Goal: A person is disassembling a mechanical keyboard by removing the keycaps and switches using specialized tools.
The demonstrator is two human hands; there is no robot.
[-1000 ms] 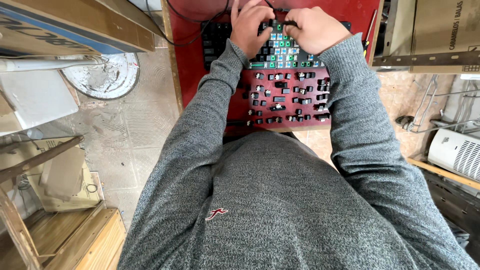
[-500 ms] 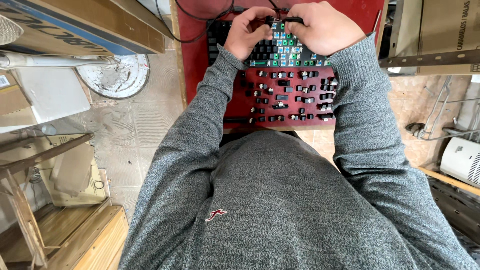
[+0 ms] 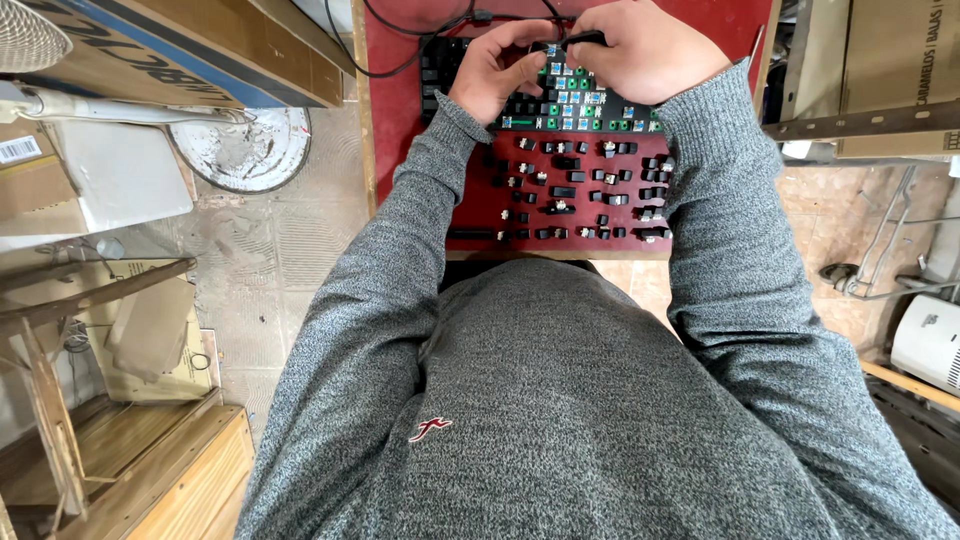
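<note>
Hands grip over a stripped black keyboard [image 3: 560,95]: left hand [image 3: 495,75] curled, right hand [image 3: 645,50] pinching a slim dark tool [image 3: 575,42].

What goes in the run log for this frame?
left hand: on keyboard | right hand: gripping black tool | loose keycaps: red table

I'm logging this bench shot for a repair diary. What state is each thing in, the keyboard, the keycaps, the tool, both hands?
Keyboard: lying flat on the red table, many keys stripped, green and blue switches bare.
Loose keycaps: scattered on the table, off the keyboard.
Black tool: held over the switches.
Right hand: closed around the tool.
Left hand: fingers bent, resting on the keyboard.
Black cable: running off the keyboard's far edge.
</note>
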